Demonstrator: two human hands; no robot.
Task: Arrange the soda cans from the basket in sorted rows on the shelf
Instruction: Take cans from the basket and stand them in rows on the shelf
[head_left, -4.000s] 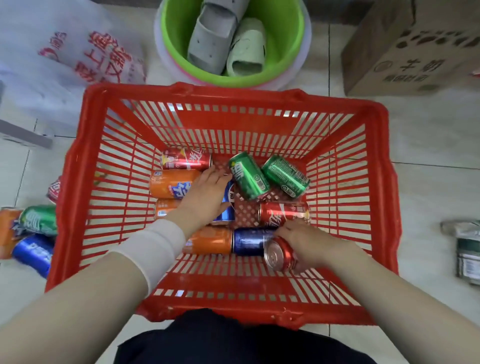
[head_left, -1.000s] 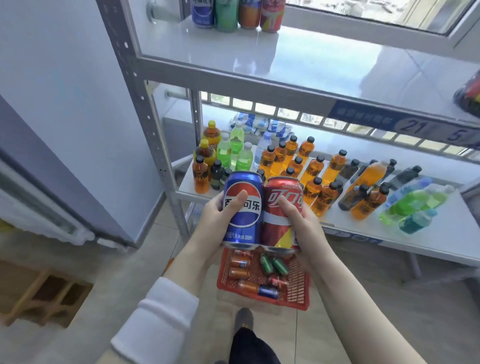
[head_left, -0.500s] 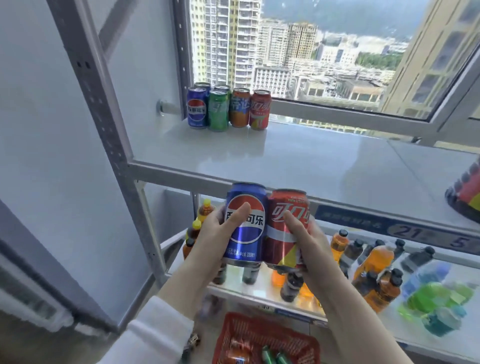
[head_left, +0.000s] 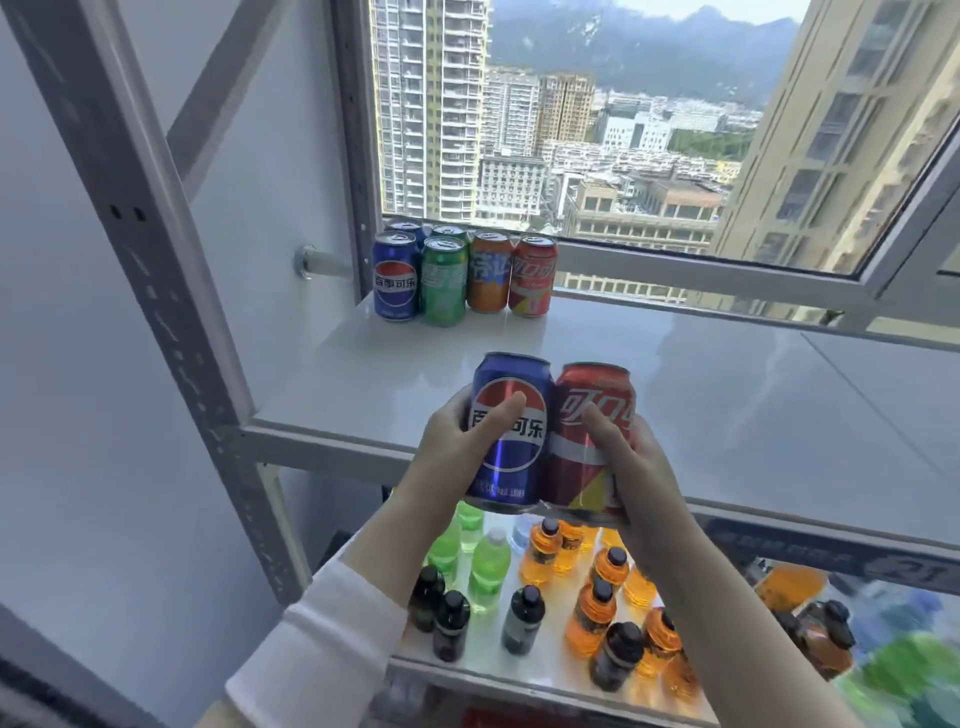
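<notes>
Head view: the left hand (head_left: 454, 444) is curling its fingers (head_left: 500, 422) round a blue Pepsi can (head_left: 511, 465) reading 百事可乐. The right hand (head_left: 641, 467) is gripping a red can (head_left: 592, 389), probably Coca-Cola. Both cans are touching, over the shelf (head_left: 727, 415) front edge. A row of cans (head_left: 443, 283) is standing at the back.

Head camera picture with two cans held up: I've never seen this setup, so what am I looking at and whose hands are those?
No machine here: a person wears one camera on the head, so you see what they see. The left hand grips a blue can and the right hand a red can, side by side, held up in front of a white shelf. At the back of it, by the window, stands a row of cans: blue, green, orange, red, with more behind the blue and green. The lower shelf holds small drink bottles.
</notes>
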